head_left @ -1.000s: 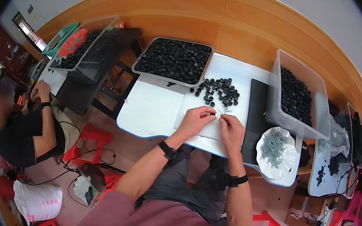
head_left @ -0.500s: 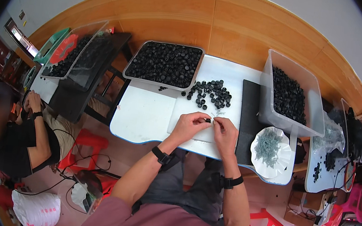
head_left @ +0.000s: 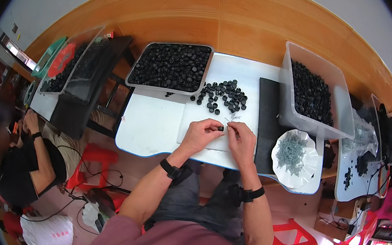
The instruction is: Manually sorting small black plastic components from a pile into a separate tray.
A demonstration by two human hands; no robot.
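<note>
My left hand [head_left: 198,136] is closed, its thumb and fingers pinching a small black round cap [head_left: 220,128] over the white table [head_left: 150,117]. Close beside it, my right hand [head_left: 242,145] is also closed, with fingertips pressed together near the cap. Whatever those fingertips hold is too small to make out. Just beyond both hands lie a few tiny pale pieces [head_left: 236,119]. A loose spread of similar black caps [head_left: 225,97] sits farther back on the tabletop.
A shallow tray [head_left: 161,89] full of black caps stands back left. On the right are a dark pad [head_left: 265,130], a deep clear bin [head_left: 309,128] of black parts, and a scalloped white dish [head_left: 308,168] of thin grey-green pieces. Another person [head_left: 39,165] sits at far left.
The cap in my left hand shows more plainly now, and my right fingertips have drawn slightly away from it. The whole view has shifted a little.
</note>
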